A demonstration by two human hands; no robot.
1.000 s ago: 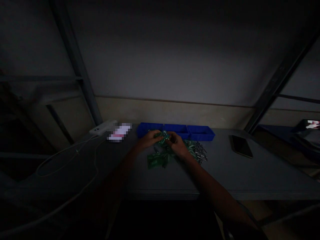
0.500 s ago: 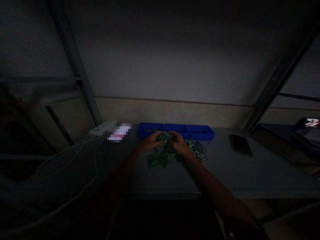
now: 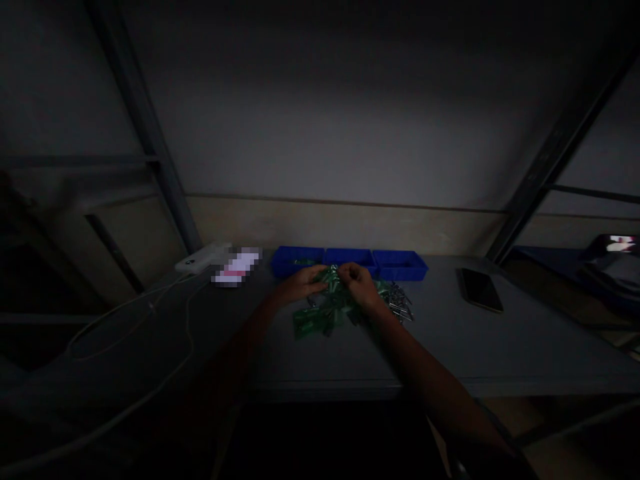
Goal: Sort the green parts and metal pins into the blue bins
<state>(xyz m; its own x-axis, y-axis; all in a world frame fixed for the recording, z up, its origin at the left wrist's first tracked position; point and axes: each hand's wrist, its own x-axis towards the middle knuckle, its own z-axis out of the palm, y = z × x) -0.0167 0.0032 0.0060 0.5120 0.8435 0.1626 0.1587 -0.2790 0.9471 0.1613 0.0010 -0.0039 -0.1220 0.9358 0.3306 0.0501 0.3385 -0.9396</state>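
Observation:
My left hand [image 3: 303, 285] is closed on the left side of a small green plastic bag [image 3: 333, 275], which has something shiny in it. At the bag's right edge, my right hand [image 3: 359, 283] has its fingers pinched together. More green bags [image 3: 314, 321] lie under and in front of both hands. Several loose metal pieces, long and thin like screws or pins [image 3: 401, 305], are piled just right of my right wrist. Dim light hides the finer detail of the pieces and the fingertips.
Three blue bins [image 3: 400, 265] stand in a row behind my hands; green material lies in the left one. A dark phone [image 3: 480, 289] is on the right of the grey table [image 3: 320, 363]. On the left are a lit phone [image 3: 237, 268], a white box [image 3: 203, 259] and a cable [image 3: 190, 327].
My right hand has shifted slightly along the bag's upper edge, its fingers now more pinched. The left hand keeps its place. The whole view has moved a little.

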